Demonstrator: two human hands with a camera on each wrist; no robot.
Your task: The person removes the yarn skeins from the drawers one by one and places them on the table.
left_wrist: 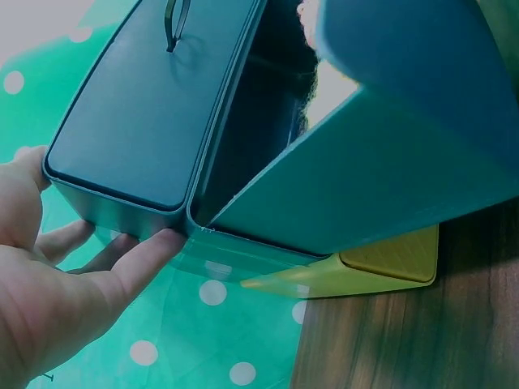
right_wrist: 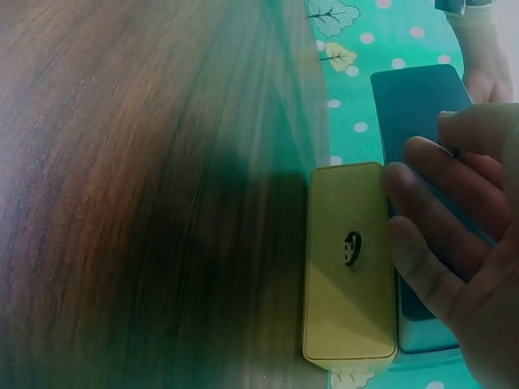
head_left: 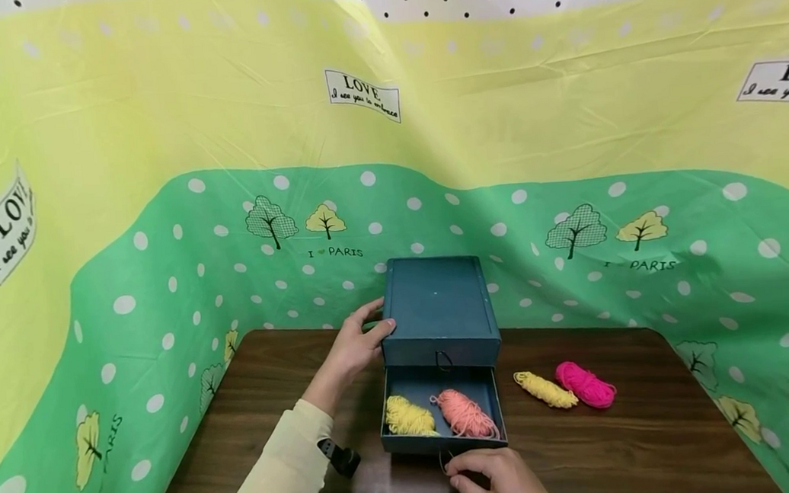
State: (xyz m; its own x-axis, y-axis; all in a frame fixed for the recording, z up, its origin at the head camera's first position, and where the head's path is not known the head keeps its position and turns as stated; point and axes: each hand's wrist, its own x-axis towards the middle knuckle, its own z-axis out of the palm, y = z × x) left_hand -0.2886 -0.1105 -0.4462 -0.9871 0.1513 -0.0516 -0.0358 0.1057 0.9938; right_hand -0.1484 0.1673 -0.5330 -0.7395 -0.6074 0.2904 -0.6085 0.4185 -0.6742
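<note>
A dark blue drawer unit stands at the back of the table. Its open drawer juts toward me, with a bundle of yellow yarn at the left and coral yarn at the right. My left hand rests on the unit's left side, its thumb at the upper edge and its fingers extended along the side wall. In front, the thumb and index finger of my right hand pinch the open drawer's thin dark loop handle. The other right fingers are spread below it.
On the wooden table, a smaller yellow yarn bundle and a magenta one lie right of the unit. Beneath the open drawer is a closed yellow drawer with its own loop. A patterned curtain hangs behind.
</note>
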